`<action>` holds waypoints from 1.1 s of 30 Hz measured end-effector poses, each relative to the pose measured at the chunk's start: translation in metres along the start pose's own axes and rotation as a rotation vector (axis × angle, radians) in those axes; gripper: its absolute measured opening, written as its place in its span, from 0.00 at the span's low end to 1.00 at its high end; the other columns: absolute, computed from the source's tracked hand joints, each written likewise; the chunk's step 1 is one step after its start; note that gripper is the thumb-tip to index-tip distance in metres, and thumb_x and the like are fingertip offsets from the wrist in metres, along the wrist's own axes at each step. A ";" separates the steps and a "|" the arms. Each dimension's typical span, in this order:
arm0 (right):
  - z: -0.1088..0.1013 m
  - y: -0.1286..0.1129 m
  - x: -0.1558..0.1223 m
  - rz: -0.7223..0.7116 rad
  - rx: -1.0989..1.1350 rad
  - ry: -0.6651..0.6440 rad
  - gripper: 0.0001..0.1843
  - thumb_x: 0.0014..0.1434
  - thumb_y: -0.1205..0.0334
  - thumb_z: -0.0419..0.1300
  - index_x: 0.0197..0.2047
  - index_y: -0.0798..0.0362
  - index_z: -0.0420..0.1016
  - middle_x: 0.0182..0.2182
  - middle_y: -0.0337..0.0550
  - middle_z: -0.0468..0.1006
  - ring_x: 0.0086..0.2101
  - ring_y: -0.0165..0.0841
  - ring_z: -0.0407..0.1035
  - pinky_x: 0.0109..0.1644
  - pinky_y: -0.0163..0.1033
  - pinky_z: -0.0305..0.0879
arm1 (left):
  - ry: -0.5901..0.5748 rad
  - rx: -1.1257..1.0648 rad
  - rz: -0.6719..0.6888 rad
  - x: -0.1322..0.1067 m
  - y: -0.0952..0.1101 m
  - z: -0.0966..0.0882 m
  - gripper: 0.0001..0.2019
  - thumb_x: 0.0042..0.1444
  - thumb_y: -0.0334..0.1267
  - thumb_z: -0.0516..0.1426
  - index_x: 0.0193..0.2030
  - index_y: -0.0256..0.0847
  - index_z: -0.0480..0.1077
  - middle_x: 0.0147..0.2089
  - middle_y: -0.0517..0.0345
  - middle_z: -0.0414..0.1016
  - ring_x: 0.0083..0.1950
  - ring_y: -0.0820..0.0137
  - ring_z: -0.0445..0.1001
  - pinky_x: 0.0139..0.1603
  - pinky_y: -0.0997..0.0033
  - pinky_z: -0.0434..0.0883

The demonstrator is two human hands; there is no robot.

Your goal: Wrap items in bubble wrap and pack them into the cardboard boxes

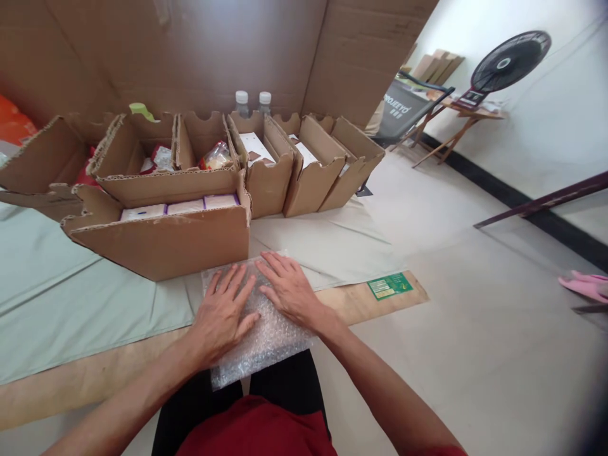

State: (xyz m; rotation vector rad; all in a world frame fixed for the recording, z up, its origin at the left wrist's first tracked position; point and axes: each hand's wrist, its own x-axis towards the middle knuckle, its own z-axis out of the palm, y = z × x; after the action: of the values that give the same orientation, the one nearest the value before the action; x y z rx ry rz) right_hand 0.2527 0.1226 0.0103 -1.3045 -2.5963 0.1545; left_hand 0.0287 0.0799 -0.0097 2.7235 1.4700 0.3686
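A clear sheet or bag of bubble wrap lies over the table's front edge, its near end overhanging toward my lap. My left hand rests flat on its left part, fingers spread. On the upper right part lies my right hand, also flat with fingers apart. Neither hand grips anything. Just beyond the fingertips stands a long cardboard bin holding several white packs with purple edges.
More cardboard bins line the table's back, with two capped bottles behind them. A tall cardboard panel rises there. A pale cloth covers the wooden tabletop. At right are a fan and a folding chair.
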 end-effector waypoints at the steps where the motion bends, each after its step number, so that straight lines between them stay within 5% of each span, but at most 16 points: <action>1: 0.003 0.000 0.009 -0.013 0.008 -0.031 0.28 0.73 0.53 0.52 0.71 0.53 0.64 0.72 0.52 0.63 0.70 0.45 0.56 0.71 0.55 0.55 | -0.030 0.006 -0.010 0.001 -0.004 0.003 0.33 0.66 0.52 0.53 0.72 0.34 0.62 0.76 0.35 0.58 0.77 0.45 0.55 0.74 0.39 0.52; 5: 0.008 0.022 0.004 0.009 0.001 -0.082 0.28 0.72 0.52 0.54 0.71 0.53 0.65 0.71 0.51 0.64 0.70 0.46 0.56 0.72 0.56 0.53 | -0.085 0.008 -0.008 -0.003 -0.023 0.012 0.33 0.66 0.55 0.53 0.73 0.40 0.61 0.78 0.41 0.54 0.79 0.48 0.52 0.76 0.43 0.48; 9: -0.010 0.047 -0.060 0.136 -0.015 0.010 0.28 0.71 0.53 0.54 0.71 0.51 0.66 0.69 0.54 0.67 0.70 0.49 0.58 0.71 0.61 0.54 | -0.079 -0.019 -0.021 -0.006 -0.028 0.011 0.34 0.65 0.56 0.53 0.73 0.41 0.62 0.78 0.42 0.54 0.79 0.48 0.52 0.77 0.43 0.48; 14: -0.033 0.033 -0.132 -0.047 0.098 -0.071 0.44 0.62 0.48 0.66 0.75 0.49 0.57 0.73 0.55 0.60 0.71 0.51 0.55 0.70 0.60 0.56 | -0.031 -0.146 0.156 -0.029 -0.016 -0.011 0.40 0.63 0.61 0.55 0.76 0.44 0.54 0.80 0.43 0.47 0.80 0.46 0.48 0.77 0.39 0.46; 17: -0.029 0.022 -0.134 -0.101 0.091 -0.141 0.41 0.59 0.61 0.69 0.73 0.47 0.62 0.73 0.54 0.60 0.71 0.51 0.55 0.70 0.61 0.56 | -0.052 -0.192 0.335 -0.054 -0.004 -0.024 0.49 0.56 0.67 0.58 0.78 0.45 0.49 0.79 0.43 0.52 0.79 0.44 0.50 0.77 0.37 0.44; 20: -0.023 0.023 -0.117 -0.144 0.174 -0.123 0.30 0.61 0.70 0.61 0.66 0.50 0.72 0.68 0.51 0.69 0.69 0.47 0.60 0.68 0.58 0.61 | -0.079 -0.134 0.333 -0.075 0.004 -0.025 0.44 0.58 0.51 0.63 0.77 0.43 0.51 0.78 0.44 0.54 0.78 0.46 0.52 0.78 0.38 0.45; 23: -0.025 0.026 -0.103 -0.111 0.360 -0.056 0.24 0.65 0.71 0.53 0.60 0.47 0.78 0.57 0.46 0.81 0.59 0.41 0.73 0.62 0.51 0.70 | 0.001 -0.181 0.252 -0.084 0.005 -0.020 0.36 0.59 0.30 0.58 0.75 0.42 0.57 0.74 0.46 0.64 0.76 0.55 0.60 0.78 0.44 0.50; 25: -0.030 0.024 -0.098 0.007 0.517 -0.025 0.21 0.67 0.67 0.52 0.56 0.45 0.81 0.50 0.44 0.85 0.50 0.39 0.79 0.55 0.47 0.74 | 0.104 -0.329 0.147 -0.085 0.003 -0.019 0.28 0.61 0.28 0.55 0.68 0.44 0.67 0.66 0.50 0.75 0.69 0.60 0.71 0.75 0.50 0.60; 28: -0.033 0.018 -0.092 0.268 0.753 0.006 0.16 0.67 0.57 0.56 0.51 0.48 0.82 0.39 0.43 0.86 0.37 0.37 0.80 0.42 0.42 0.77 | 0.135 -0.574 -0.213 -0.080 0.000 -0.026 0.12 0.65 0.39 0.56 0.51 0.48 0.79 0.50 0.57 0.85 0.53 0.62 0.82 0.57 0.63 0.77; 31: -0.025 0.013 -0.086 0.426 0.901 0.030 0.16 0.63 0.54 0.60 0.51 0.51 0.80 0.31 0.40 0.82 0.30 0.34 0.76 0.34 0.38 0.73 | -0.015 -0.733 -0.564 -0.068 -0.003 -0.038 0.15 0.64 0.52 0.56 0.41 0.48 0.81 0.40 0.59 0.85 0.42 0.62 0.83 0.41 0.69 0.78; 33: -0.016 0.011 -0.083 0.471 0.881 0.076 0.17 0.63 0.55 0.60 0.52 0.52 0.78 0.29 0.38 0.79 0.29 0.33 0.73 0.33 0.36 0.71 | -0.049 -0.756 -0.672 -0.058 -0.004 -0.044 0.18 0.63 0.56 0.55 0.38 0.46 0.80 0.37 0.60 0.83 0.39 0.63 0.81 0.37 0.71 0.76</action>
State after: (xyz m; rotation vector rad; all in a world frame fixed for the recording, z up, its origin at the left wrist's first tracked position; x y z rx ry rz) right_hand 0.3132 0.0625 0.0103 -1.4364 -1.7185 1.1368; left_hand -0.0142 0.0299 0.0208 1.5624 1.6637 0.6386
